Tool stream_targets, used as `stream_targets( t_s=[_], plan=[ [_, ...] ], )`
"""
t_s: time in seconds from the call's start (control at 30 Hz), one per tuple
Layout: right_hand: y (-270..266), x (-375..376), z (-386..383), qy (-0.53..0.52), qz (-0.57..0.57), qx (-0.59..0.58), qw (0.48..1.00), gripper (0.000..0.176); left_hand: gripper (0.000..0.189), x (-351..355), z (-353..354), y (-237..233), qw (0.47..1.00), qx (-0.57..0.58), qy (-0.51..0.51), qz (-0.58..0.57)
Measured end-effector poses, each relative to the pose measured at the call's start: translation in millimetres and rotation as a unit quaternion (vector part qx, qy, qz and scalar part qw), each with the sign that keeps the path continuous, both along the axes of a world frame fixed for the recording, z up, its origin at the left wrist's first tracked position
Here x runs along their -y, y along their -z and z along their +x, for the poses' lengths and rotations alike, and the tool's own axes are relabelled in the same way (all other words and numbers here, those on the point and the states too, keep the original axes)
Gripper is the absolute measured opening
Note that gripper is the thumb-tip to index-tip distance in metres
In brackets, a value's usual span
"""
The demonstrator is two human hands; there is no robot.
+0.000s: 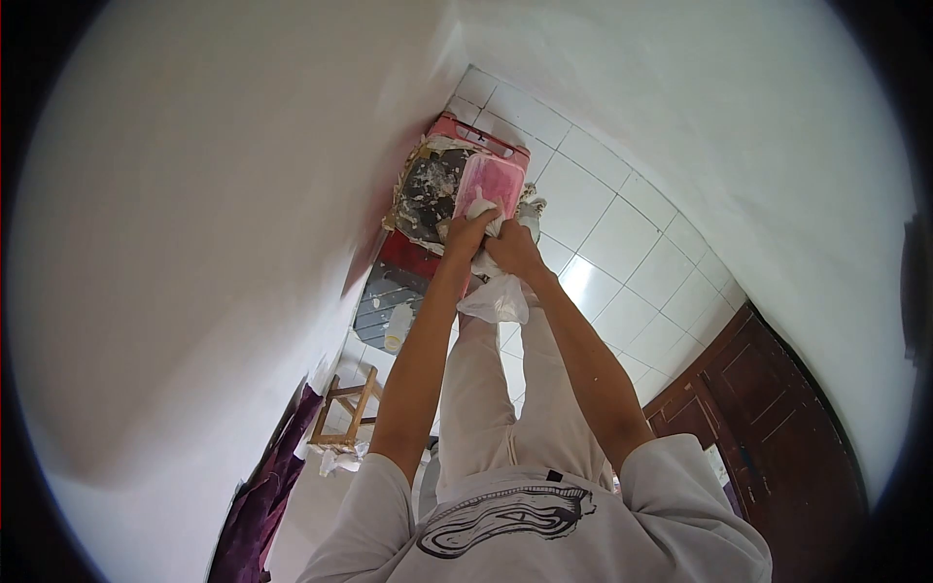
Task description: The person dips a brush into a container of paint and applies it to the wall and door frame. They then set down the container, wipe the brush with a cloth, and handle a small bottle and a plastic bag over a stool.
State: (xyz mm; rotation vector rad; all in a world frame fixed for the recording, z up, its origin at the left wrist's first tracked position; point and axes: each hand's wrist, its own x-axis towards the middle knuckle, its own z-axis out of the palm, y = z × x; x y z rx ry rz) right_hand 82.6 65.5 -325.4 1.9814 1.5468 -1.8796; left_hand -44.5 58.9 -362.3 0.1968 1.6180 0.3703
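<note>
Through the head camera I saw both hands meet over the pink tray point(498, 176), which sat to the right on the red stand point(486, 137), close to that stand's far right corner. The left hand point(466, 236) was curled, its thumb pressed along the white bag point(481, 207), whose upper end lay over the tray's near part. The right hand point(515, 249) was closed at the bag's other side; its fingertips were hidden. Clear plastic point(498, 299) hung below the wrists, and I couldn't tell whether it belonged to the bag. The dark, crusted surface point(428, 190) ran along the stand's left edge.

I judged that good handling called for even pressure from both fists, the bag's end well inside the tray's rim, and the loose plastic clear of the stand's near edge.
</note>
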Motion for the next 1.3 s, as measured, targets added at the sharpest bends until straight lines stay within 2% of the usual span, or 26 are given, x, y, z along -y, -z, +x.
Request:
stream_targets(
  t_s=[0.13,0.3,0.43,0.5,0.73,0.83,1.03,1.2,1.3],
  plan=[
    [-2.7,-0.9,1.2,-0.003,0.001,-0.008,1.0,0.041,0.049,4.9,-3.6,17.3,0.999,-0.022,0.036,0.003],
    [1.6,2.4,-3.7,-0.004,0.034,0.008,0.999,0.038,0.054,-11.5,2.0,-13.2,0.999,-0.003,0.031,-0.044],
    [5.2,-1.8,-3.1,-0.017,0.024,-0.014,0.999,0.036,0.055,-18.6,-0.6,-10.9,0.998,0.011,0.031,-0.057],
    [8.0,-1.4,-3.7,-0.01,0.049,-0.015,0.999,0.035,0.054,-16.5,-2.1,-5.5,0.999,0.009,0.024,-0.035],
    [18.1,1.7,0.4,0.031,0.021,-0.012,0.999,0.034,0.05,-20.6,3.8,-4.2,0.998,-0.021,0.058,-0.018],
    [20.5,1.1,1.9,0.029,0.025,-0.001,0.999,0.035,0.049,-26.1,8.5,-16.0,0.994,-0.067,0.091,-0.012],
    [27.5,-2.8,2.4,0.03,0.037,-0.004,0.999,0.037,0.047,-21.0,2.3,14.2,0.994,-0.032,0.101,0.032],
    [36.4,-5.2,3.7,0.04,-0.044,0.001,0.998,0.04,0.042,-22.2,4.2,18.3,0.983,-0.076,0.153,0.061],
    [43.3,-1.8,4.4,0.033,0.017,-0.002,0.999,0.038,0.04,-23.7,5.5,14.4,0.978,-0.093,0.17,0.07]
  ],
)
